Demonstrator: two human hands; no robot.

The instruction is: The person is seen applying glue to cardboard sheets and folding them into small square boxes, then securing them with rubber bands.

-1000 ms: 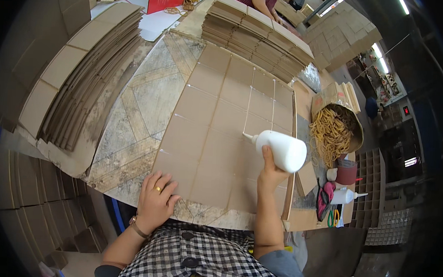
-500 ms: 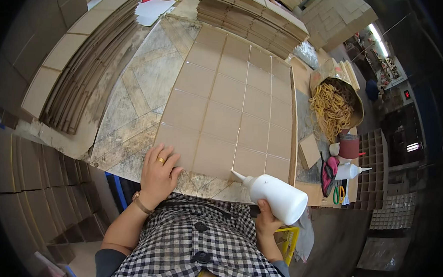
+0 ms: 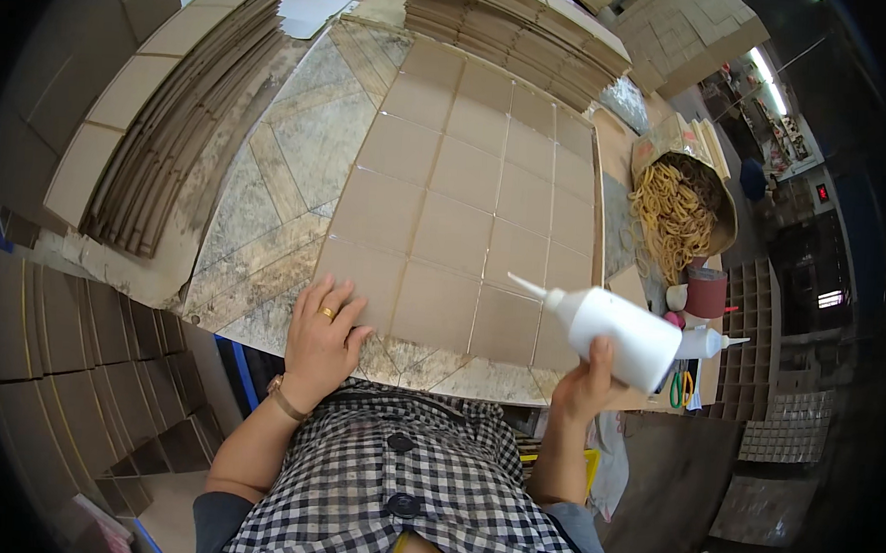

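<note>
A flat creased cardboard sheet (image 3: 467, 193) lies on the worktable, with pale glue lines along its folds. My left hand (image 3: 322, 330), wearing a ring and a watch, presses flat on the sheet's near left corner. My right hand (image 3: 586, 382) grips a white glue bottle (image 3: 615, 331) from below, holding it on its side over the sheet's near right corner. The bottle's pointed nozzle aims left, just above the cardboard.
Stacks of flat cardboard lie at the left (image 3: 171, 112) and at the far end (image 3: 517, 20). A round basket of rubber bands (image 3: 679, 204) sits to the right, with a second small bottle (image 3: 708, 340), a dark red cup (image 3: 705, 292) and scissors (image 3: 680, 387) beside it.
My right hand has drawn the glue bottle back from the sheet's middle to its near right corner and lifted it a little. My left hand stays pressed on the cardboard.
</note>
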